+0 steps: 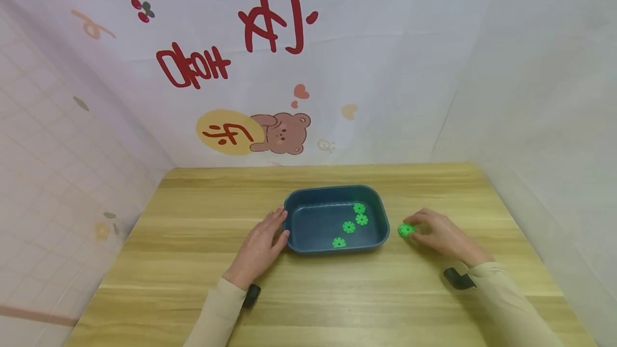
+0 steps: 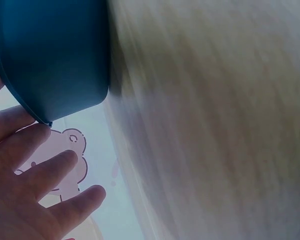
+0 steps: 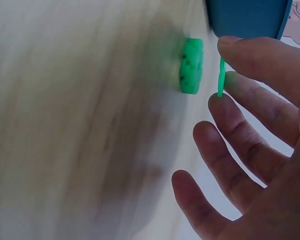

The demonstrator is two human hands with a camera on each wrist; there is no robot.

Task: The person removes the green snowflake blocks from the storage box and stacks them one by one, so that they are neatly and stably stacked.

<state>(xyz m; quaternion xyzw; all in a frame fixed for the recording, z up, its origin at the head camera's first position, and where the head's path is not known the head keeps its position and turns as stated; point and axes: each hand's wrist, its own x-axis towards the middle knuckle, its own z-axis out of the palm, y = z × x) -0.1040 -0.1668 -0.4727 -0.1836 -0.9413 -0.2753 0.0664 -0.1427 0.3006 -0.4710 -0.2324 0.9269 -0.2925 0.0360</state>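
Head view: your left hand touches the tray beside it with loosely extended fingers; rightward, your right hand pinches a green disc just above a green stack. That disc looks light, stiff, perhaps slick; hold its notched rim.

the left hand touches the left edge of a blue tray holding four green discs; the right hand pinches another green disc near its right side.
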